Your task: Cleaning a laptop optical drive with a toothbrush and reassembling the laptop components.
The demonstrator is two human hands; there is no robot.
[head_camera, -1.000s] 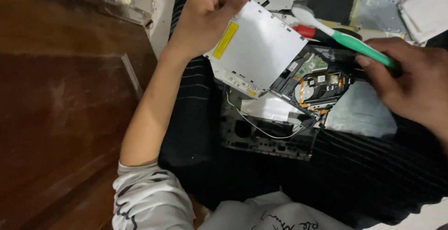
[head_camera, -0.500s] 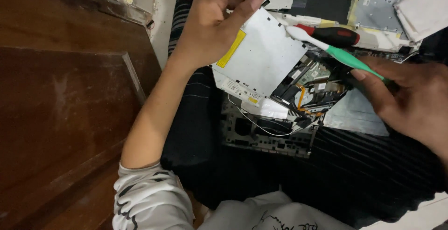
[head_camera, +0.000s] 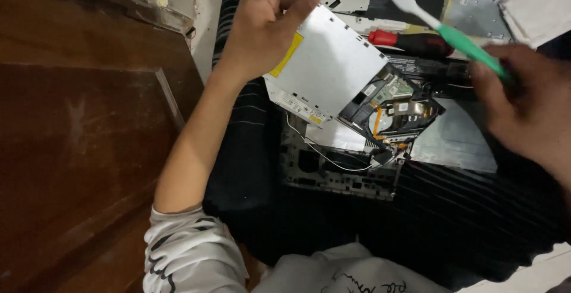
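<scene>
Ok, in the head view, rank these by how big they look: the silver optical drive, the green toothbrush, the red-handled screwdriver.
1. Silver optical drive, held up by the left hand; being nearer the camera may enlarge it.
2. Green toothbrush, in the right hand, partly hidden and blurred.
3. Red-handled screwdriver, lying behind, partly covered.

Our left hand [head_camera: 267, 22] is raised at the end of a bare forearm, fingers curled in a pinch. Our right hand [head_camera: 529, 106] (blurred) sits well apart from it, fingers closed in a grip.
</scene>
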